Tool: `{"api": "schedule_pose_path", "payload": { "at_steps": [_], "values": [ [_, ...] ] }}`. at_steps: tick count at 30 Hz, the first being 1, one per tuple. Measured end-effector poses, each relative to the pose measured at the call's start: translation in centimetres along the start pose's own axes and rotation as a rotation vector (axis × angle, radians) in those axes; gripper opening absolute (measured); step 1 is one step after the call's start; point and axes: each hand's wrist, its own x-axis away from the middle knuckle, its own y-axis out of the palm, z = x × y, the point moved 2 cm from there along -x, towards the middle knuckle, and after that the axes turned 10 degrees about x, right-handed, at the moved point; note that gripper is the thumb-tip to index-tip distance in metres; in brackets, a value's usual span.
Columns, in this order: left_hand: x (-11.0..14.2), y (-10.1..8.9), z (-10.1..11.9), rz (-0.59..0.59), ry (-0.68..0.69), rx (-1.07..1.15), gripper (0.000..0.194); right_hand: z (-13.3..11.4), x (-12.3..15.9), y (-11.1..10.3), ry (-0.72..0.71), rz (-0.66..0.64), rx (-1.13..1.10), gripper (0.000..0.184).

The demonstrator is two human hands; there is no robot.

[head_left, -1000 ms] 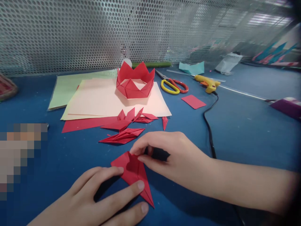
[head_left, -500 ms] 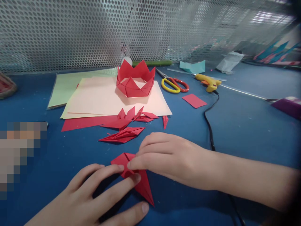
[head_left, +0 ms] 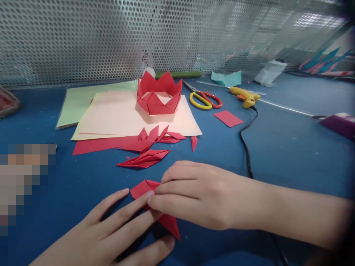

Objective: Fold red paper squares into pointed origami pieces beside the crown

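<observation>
A folded piece of red paper point(head_left: 140, 187) lies on the blue table, one pointed end toward me. My left hand point(head_left: 116, 227) is spread open, with its middle fingers resting on the paper and its thumb on the right side near the pointed tip. My right hand point(head_left: 196, 195) is closed, fingers bunched together on the paper's upper middle and hiding that fold. Both hands' fingertips meet there. Just beyond lies a long pointed folded red paper piece point(head_left: 145, 159), with several smaller folded red pieces point(head_left: 151, 138) behind it.
A red paper crown-shaped ring point(head_left: 159, 105) sits on pale paper sheets point(head_left: 111, 114). Scissors point(head_left: 201, 99), a yellow glue gun point(head_left: 244, 96) with a black cord point(head_left: 246, 159), and a small red paper rectangle point(head_left: 228, 118) lie right. A perforated metal panel point(head_left: 97, 40) stands behind.
My left fingers have slid slightly up and right over the paper, toward the right fingertips, the index moving off the left corner. My right hand has lowered slightly. The paper stays in place.
</observation>
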Motion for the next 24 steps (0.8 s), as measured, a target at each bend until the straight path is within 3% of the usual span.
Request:
{"api": "schedule_pose_path", "payload": {
  "at_steps": [6,14,18,24],
  "values": [
    [0.3,-0.1,0.2,-0.006,0.006,-0.045,0.042,0.3,0.0,-0.4,-0.008,-0.04,-0.072,0.043],
    [0.8,-0.1,0.4,-0.005,-0.049,-0.128,0.051,0.9,0.3,-0.6,0.08,-0.039,-0.282,0.028],
    [0.9,0.0,0.4,-0.022,-0.055,-0.132,0.056,1.2,0.4,-0.4,0.18,-0.072,-0.348,0.026],
    [0.8,0.1,0.3,0.005,-0.084,-0.095,0.047,1.3,0.2,0.3,0.354,-0.03,-0.513,0.016]
  ]
}}
